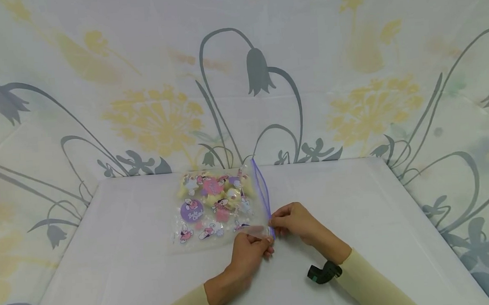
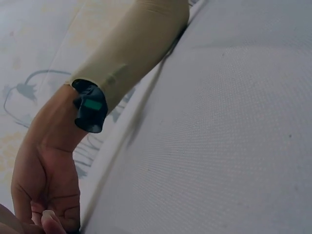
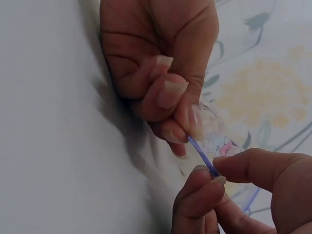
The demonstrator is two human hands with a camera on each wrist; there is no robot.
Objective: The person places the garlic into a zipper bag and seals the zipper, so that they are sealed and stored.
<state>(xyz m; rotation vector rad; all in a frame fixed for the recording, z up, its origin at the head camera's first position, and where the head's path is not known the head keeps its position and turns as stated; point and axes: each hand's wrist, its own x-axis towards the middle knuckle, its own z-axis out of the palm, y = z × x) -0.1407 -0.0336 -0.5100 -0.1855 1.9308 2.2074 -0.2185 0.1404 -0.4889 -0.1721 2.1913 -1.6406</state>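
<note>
A clear zip bag [image 1: 214, 204] printed with pink and purple cartoon figures lies flat on the white table [image 1: 355, 202], with pale yellow pieces inside at its far end. Its purple zip strip [image 1: 263, 193] runs along the right edge. My left hand [image 1: 267, 243] pinches the near end of that strip. My right hand [image 1: 274, 222] pinches the same strip just beyond it. In the right wrist view the zip strip [image 3: 202, 156] is stretched between the left hand's fingers [image 3: 170, 92] above and the right hand's fingers [image 3: 204, 183] below. The left wrist view shows my right hand [image 2: 44, 185] and its beige sleeve [image 2: 131, 44].
A floral cloth backdrop [image 1: 240, 79] rises behind the table and at both sides. A black strap [image 1: 323, 272] sits on my right wrist. White tabletop lies to the left and right of the bag.
</note>
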